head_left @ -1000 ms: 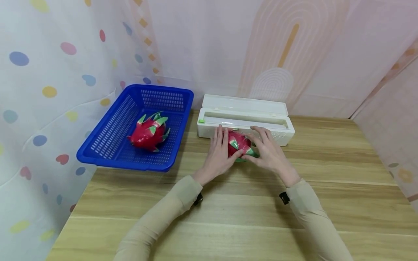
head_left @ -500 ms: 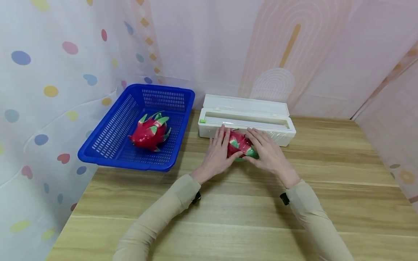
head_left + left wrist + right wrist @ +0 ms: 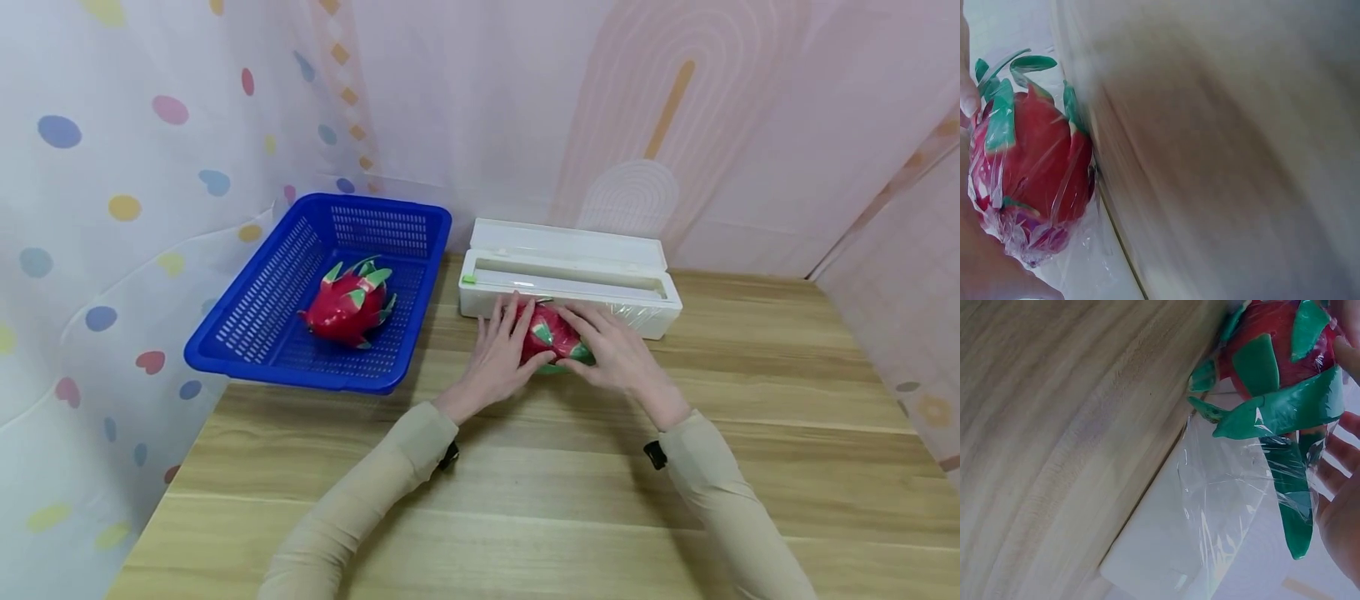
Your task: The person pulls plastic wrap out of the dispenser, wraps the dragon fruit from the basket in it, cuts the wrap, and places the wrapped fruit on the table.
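A red dragon fruit (image 3: 549, 332) with green scales lies on the table against the front of a white cling film box (image 3: 663, 321). Clear cling film (image 3: 1222, 494) covers it and, in the right wrist view, stretches from the fruit over the box. My left hand (image 3: 495, 360) rests on the fruit's left side, fingers extended. On the right side my right hand (image 3: 621, 357) presses the film with straight fingers. The two thumbs come close together at the near side. In the left wrist view the film is bunched at one end of the fruit (image 3: 1041, 162).
A blue plastic basket (image 3: 281, 377) stands to the left, holding another dragon fruit (image 3: 347, 308). The box's lid (image 3: 570, 239) is raised at the back, before a patterned curtain (image 3: 480, 108). A green slider (image 3: 468, 279) sits at the box's left end.
My right fingers have come down and inward onto the film-covered fruit. My left fingers have spread slightly apart. The fruit stays in place.
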A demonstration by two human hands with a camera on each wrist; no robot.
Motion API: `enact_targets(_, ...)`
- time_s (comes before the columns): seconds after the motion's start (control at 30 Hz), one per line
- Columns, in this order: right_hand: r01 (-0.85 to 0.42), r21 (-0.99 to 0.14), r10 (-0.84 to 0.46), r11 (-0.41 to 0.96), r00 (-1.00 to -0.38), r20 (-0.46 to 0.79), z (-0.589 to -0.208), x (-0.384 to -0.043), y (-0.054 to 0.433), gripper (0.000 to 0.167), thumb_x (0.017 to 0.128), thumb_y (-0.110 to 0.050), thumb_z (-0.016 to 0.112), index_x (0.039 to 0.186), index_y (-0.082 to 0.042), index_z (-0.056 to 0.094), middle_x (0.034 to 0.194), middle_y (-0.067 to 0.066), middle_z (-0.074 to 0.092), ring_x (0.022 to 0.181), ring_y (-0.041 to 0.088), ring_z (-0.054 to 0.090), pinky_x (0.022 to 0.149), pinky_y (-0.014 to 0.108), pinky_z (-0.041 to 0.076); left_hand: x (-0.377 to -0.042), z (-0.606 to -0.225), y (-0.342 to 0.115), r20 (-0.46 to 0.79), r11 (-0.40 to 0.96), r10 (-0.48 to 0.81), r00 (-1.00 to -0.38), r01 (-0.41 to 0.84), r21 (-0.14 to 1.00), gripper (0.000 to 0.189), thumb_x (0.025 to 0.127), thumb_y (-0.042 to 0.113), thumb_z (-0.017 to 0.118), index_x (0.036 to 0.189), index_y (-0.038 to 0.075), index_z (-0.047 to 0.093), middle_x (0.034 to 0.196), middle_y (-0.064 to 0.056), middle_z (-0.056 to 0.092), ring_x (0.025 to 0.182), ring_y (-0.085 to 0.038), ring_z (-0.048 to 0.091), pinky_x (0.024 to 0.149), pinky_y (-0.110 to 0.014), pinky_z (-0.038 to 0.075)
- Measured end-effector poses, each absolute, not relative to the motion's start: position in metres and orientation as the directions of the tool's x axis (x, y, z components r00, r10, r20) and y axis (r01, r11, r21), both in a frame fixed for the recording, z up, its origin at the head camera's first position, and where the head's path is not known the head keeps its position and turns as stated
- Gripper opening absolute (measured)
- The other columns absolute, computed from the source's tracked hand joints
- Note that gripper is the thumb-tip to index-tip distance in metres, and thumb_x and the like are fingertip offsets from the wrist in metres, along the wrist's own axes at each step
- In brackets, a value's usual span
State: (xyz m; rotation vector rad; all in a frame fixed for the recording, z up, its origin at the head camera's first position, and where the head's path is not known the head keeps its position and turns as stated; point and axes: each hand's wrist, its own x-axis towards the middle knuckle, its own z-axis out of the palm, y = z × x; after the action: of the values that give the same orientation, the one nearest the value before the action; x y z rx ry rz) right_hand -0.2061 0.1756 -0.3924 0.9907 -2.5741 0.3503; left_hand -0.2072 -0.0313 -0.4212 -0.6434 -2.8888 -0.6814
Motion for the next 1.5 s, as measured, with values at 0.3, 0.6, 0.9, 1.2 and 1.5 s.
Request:
enact_targets(0.3,-0.68,-0.111,-0.592,0.725,-0.697,0.405,-0.386,-0.208,0.174,0.073,0.079,-0.041,0.074,0.139,-0.01,0.046,0.141,0.013,0.049,0.125,0.035,0.051,0.103,0.051,0.044,-0.211,-0.413,-0.043,0.321,0.688,0.209,-0.924,0.372,0.623,0.067,0.1,0.042,0.041,0.151,0.004,0.02,0.159,-0.018,0.012,0.148,-0.039,0.006,0.117,-0.06,0.014)
enact_targets(0.6,-0.654,-0.121,-0.574,0.747,-0.726,0.378,-0.378,-0.21,0.171,0.063,0.081,-0.041,0.072,0.132,-0.009,0.052,0.135,0.014,0.054,0.121,0.035,0.054,0.099,0.052,0.045,-0.222,-0.408,-0.055,0.308,0.601,0.002,-0.951,0.247,0.76,0.062,0.102,0.037,0.037,0.15,0.002,0.02,0.159,-0.017,0.015,0.149,-0.032,0.01,0.12,-0.051,0.015)
enact_targets(0.9,-0.641,-0.188,-0.557,0.744,-0.751,0.356,-0.371,-0.211,0.171,0.054,0.085,-0.042,0.067,0.128,-0.012,0.057,0.135,0.014,0.054,0.124,0.033,0.052,0.102,0.05,0.044,-0.227,-0.413,-0.06,0.233,0.581,-0.033,-0.972,0.171,0.796,0.063,0.102,0.038,0.036,0.151,0.003,0.017,0.16,-0.015,0.014,0.148,-0.033,0.014,0.12,-0.046,0.017)
enact_targets(1.2,-0.65,-0.179,-0.55,0.738,-0.734,0.399,-0.359,-0.217,0.165,0.044,0.086,-0.035,0.068,0.119,-0.006,0.063,0.127,0.015,0.06,0.119,0.032,0.055,0.1,0.047,0.045,-0.238,-0.415,-0.066,0.194,0.566,-0.09,-0.977,0.11,0.817,0.061,0.101,0.032,0.039,0.15,0.003,0.018,0.157,-0.018,0.021,0.145,-0.033,0.023,0.119,-0.045,0.021)
enact_targets(1.5,-0.646,-0.168,-0.551,0.744,-0.736,0.393,-0.33,-0.244,0.136,0.035,0.092,-0.03,0.061,0.117,-0.006,0.063,0.121,0.013,0.064,0.117,0.03,0.056,0.099,0.046,0.047,-0.256,-0.419,-0.072,0.181,0.555,-0.157,-0.971,0.065,0.829,0.062,0.1,0.03,0.041,0.151,0.003,0.017,0.157,-0.017,0.021,0.145,-0.031,0.025,0.119,-0.041,0.023)
